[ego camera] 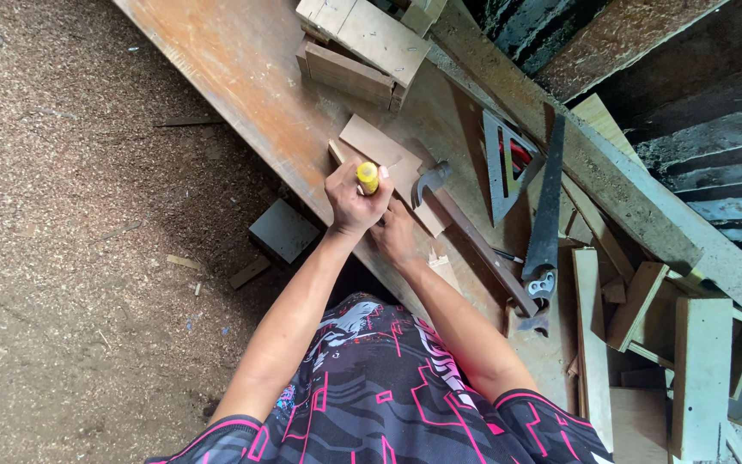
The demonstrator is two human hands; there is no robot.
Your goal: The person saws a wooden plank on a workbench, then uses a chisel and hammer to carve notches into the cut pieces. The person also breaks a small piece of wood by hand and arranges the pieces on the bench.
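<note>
While the left hand (355,204) is closed round a yellow-handled tool (368,176) over the thin wood piece (386,163) at the counter (242,69) edge, the right hand (395,234) braces alongside (grip hidden). Judged: marking or piercing; steadiness needed.

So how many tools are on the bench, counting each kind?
Claw hammer: 1
Handsaw: 1
Metal triangle square: 1
Yellow-handled tool, gripped in the left hand: 1
Total: 4 tools
The right hand rests on a thin wooden piece, holding no tool.
</note>
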